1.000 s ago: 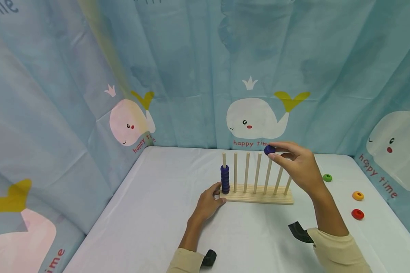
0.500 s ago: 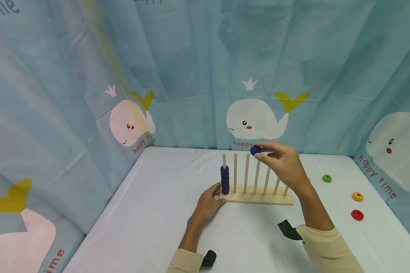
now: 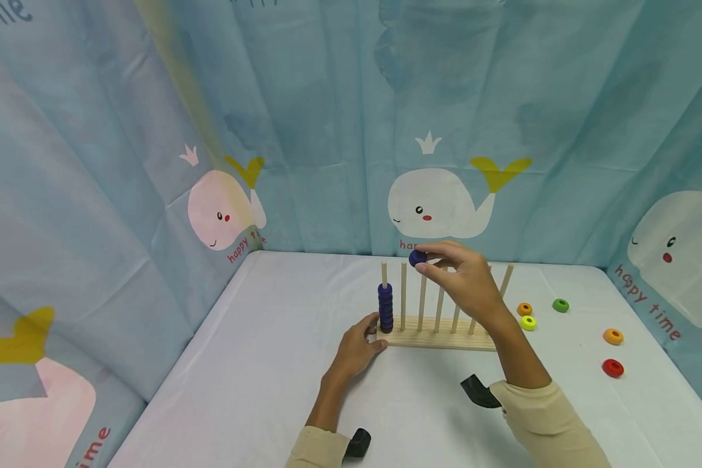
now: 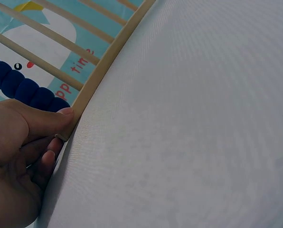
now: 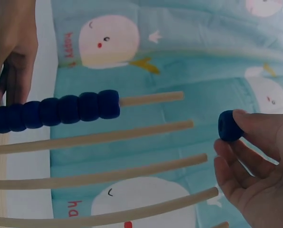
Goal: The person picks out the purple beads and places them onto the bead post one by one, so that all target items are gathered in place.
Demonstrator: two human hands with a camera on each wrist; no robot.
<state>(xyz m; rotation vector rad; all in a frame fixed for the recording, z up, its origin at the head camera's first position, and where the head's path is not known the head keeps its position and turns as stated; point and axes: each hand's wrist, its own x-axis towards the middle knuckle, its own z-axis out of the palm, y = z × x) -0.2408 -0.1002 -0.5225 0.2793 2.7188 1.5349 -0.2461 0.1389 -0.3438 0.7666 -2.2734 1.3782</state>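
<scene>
A wooden peg rack (image 3: pixel 439 338) with several upright pegs stands on the white table. Its leftmost peg carries a stack of dark blue beads (image 3: pixel 385 309), the peg's top showing bare above them. My left hand (image 3: pixel 353 351) grips the rack's left end, the thumb on the front edge of the base (image 4: pixel 96 78). Held between thumb and fingertips of my right hand (image 3: pixel 465 279) is one more dark blue bead (image 5: pixel 230 126). In the right wrist view this bead is beyond the peg tips, apart from them, level with the second peg (image 5: pixel 132 133). The other pegs are bare.
Right of the rack lie loose beads: an orange one (image 3: pixel 524 309), a yellow one (image 3: pixel 528 323) and a green one (image 3: pixel 560 305). Farther right are another orange bead (image 3: pixel 613 336) and a red bead (image 3: pixel 613 368). A whale-print curtain (image 3: pixel 327 130) hangs behind the table.
My right hand has moved left above the pegs with the blue bead, uncovering the orange and yellow beads right of the rack. The left hand and rack have stayed in place.
</scene>
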